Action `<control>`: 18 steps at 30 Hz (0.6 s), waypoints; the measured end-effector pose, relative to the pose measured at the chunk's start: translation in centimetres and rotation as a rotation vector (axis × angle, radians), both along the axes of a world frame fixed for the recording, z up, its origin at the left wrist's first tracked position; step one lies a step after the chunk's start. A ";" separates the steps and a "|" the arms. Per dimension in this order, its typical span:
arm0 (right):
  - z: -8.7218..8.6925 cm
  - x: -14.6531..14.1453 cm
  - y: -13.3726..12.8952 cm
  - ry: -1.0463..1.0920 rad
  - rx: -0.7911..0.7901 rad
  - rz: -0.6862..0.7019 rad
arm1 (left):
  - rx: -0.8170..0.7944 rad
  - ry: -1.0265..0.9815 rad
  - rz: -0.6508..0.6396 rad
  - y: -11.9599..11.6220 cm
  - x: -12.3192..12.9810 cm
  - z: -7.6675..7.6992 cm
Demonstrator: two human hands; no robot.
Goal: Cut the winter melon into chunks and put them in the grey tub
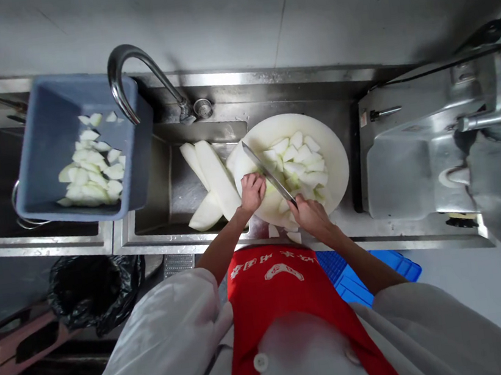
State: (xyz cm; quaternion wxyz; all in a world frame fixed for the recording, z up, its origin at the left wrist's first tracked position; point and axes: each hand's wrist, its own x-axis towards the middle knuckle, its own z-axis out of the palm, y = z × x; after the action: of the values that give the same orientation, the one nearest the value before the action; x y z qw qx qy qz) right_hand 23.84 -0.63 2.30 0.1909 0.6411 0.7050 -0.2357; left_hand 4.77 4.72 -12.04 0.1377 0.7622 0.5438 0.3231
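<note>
My right hand is closed around the handle of a kitchen knife. Its long blade slants up and left across a peeled pale gourd on a round white cutting board. With fingers curled, my left hand presses on the gourd just left of the blade. Cut gourd chunks are heaped on the board to the right of the knife. A couple of loose chunks lie at the counter's front edge. The blade's exact contact with the gourd is hard to make out.
Left of the board, long peeled gourd pieces lie in the sink. A grey-blue bin holds more chunks, beside a curved faucet. A metal machine stands right; a black-bagged trash bin is below left.
</note>
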 end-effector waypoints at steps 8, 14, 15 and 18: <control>2.6 2.0 -2.2 0.003 -0.092 0.002 | -0.021 -0.008 -0.025 0.2 -0.1 -0.5; -0.1 -1.6 0.9 0.023 -0.075 -0.027 | -0.055 -0.015 -0.034 0.2 -0.1 -0.6; -0.9 -2.3 1.6 0.041 -0.054 -0.029 | -0.057 -0.022 -0.037 0.2 -0.2 -0.5; -2.6 -3.3 3.4 0.088 -0.001 -0.023 | -0.059 -0.050 -0.082 0.0 -0.9 -0.2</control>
State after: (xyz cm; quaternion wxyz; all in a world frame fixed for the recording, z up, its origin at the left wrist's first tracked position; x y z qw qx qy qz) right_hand 20.52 2.82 -0.27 0.1574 0.6379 0.7053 -0.2661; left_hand 3.82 4.73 -12.22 0.1867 0.7712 0.5178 0.3198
